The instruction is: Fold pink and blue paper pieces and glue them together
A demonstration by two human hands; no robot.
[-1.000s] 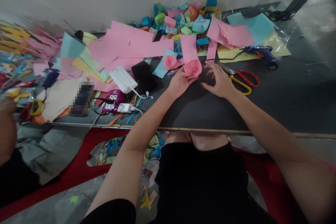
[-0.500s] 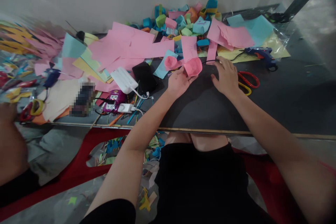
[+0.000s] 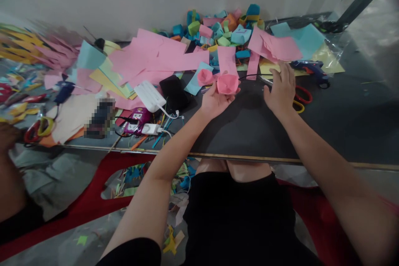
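Note:
My left hand is turned palm up and holds a small pink paper cup with folded sides, its opening facing me. Just left of it, a second pink paper cup lies near a light blue paper strip. Over the table's right part, my right hand is open and empty, fingers spread. A blue hot glue gun lies beyond it to the right. Scissors with red and yellow handles are partly hidden behind that hand.
Pink paper sheets cover the back left, and several coloured paper cups are heaped by the wall. A power bank-like white box, a black pouch and a purple power strip lie left. A co-worker's hand is at far left.
My right hand has moved right and slightly raised its fingers, toward the glue gun. The cup in my left hand has tilted so its inside faces me more.

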